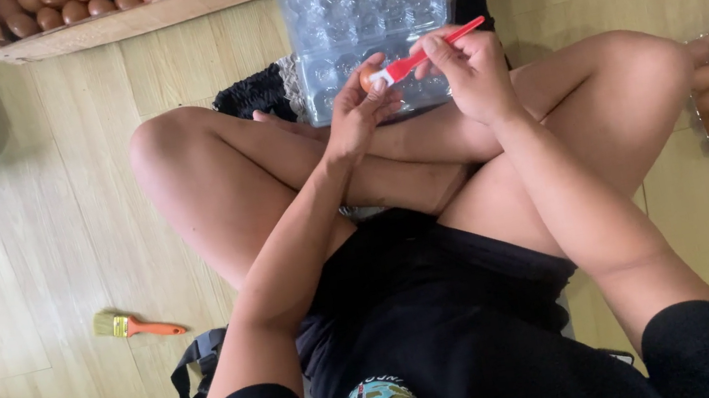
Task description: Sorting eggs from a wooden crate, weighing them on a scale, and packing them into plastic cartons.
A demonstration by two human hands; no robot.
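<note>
1. Left hand (pixel 359 112) curls its fingers around a brown egg (pixel 369 79), gripping it above the crossed legs.
2. Right hand (pixel 472 69) pinches a red-handled brush (pixel 422 55), bristles touching the egg.
3. Both hover just in front of a clear plastic egg tray (pixel 368 24) on the wooden floor (pixel 43 232).

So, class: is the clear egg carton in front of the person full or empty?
Empty: the clear egg carton lies open, and every cup in view shows through with no egg.

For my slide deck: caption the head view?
Left hand holds an egg; right hand brushes it with a red brush.
</note>
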